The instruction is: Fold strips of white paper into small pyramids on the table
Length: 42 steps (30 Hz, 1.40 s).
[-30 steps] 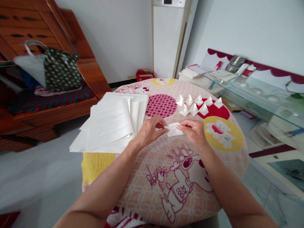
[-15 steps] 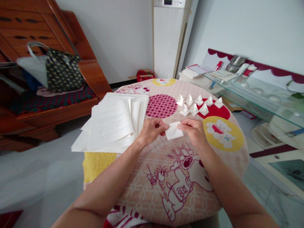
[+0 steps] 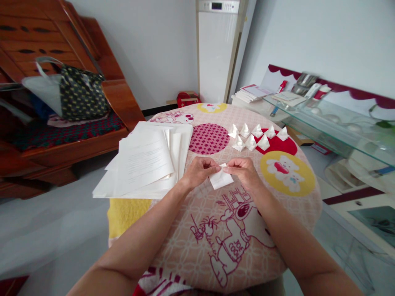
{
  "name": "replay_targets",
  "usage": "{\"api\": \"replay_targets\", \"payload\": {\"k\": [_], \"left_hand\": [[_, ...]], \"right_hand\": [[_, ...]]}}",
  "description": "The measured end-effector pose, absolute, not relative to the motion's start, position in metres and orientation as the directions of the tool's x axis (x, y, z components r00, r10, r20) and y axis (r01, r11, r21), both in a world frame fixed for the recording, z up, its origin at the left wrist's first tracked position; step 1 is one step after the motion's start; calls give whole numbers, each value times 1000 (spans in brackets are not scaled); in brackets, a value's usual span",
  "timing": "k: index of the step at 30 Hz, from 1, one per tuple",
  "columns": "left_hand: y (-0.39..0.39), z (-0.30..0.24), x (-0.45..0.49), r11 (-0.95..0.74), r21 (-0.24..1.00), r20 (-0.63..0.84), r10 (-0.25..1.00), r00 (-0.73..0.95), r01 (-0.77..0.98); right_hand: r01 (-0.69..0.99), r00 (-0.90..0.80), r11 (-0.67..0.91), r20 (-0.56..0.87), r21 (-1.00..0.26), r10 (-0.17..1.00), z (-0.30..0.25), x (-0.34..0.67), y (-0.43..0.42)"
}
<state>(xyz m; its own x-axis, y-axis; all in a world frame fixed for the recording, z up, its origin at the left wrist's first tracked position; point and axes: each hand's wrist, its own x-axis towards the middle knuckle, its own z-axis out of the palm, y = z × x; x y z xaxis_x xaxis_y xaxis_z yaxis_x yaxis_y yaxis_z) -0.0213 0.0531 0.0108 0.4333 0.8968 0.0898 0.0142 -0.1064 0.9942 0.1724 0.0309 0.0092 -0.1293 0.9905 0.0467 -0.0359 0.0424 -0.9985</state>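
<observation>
A small folded piece of white paper (image 3: 221, 179) is held above the patterned tablecloth (image 3: 185, 230). My left hand (image 3: 200, 170) pinches its upper left edge between thumb and fingers. At the upper right edge, my right hand (image 3: 243, 169) pinches it too, and the two hands' fingertips lie close together. Beyond my right hand stand several small folded white paper shapes (image 3: 251, 142) with pointed tops, in two rows. A stack of white paper sheets (image 3: 145, 160), the top one printed with text, lies left of my left hand.
A wooden bench (image 3: 114, 98) with a dark patterned bag (image 3: 80, 92) is on the left. To the right, a glass shelf (image 3: 345, 127) stands beside the round table, with papers (image 3: 251, 92) at its near end. A white upright appliance (image 3: 216, 53) stands behind.
Both hands have come closer together, the right one shifting left. The folded paper has turned and moved slightly left and down.
</observation>
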Motion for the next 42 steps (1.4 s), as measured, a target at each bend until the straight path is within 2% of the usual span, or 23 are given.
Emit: {"api": "replay_targets", "payload": {"k": [4, 10, 16, 24, 29, 35, 42], "left_hand": [[52, 12, -21, -56, 998, 41, 889, 457, 20], [53, 7, -18, -101, 993, 71, 914, 399, 55], [57, 4, -19, -64, 996, 78, 962, 262, -61], [59, 6, -22, -17, 984, 50, 982, 181, -178], [58, 4, -16, 8, 969, 20, 994, 110, -246], [55, 3, -11, -23, 970, 30, 999, 28, -241], [59, 1, -13, -8, 962, -7, 999, -52, -274]], "right_hand": [[-43, -157, 4, 11, -999, 988, 10, 172, 31], [-26, -192, -43, -37, -999, 981, 10, 174, 32], [-9, -267, -106, -100, -994, 958, 8, 178, 34], [-26, -227, -11, -5, -1000, 974, 11, 179, 33], [-139, -260, -118, -78, -983, 962, 7, 166, 32], [-106, -308, -217, -176, -970, 935, 0, 149, 29], [-85, -301, -188, -155, -978, 941, 3, 147, 24]]}}
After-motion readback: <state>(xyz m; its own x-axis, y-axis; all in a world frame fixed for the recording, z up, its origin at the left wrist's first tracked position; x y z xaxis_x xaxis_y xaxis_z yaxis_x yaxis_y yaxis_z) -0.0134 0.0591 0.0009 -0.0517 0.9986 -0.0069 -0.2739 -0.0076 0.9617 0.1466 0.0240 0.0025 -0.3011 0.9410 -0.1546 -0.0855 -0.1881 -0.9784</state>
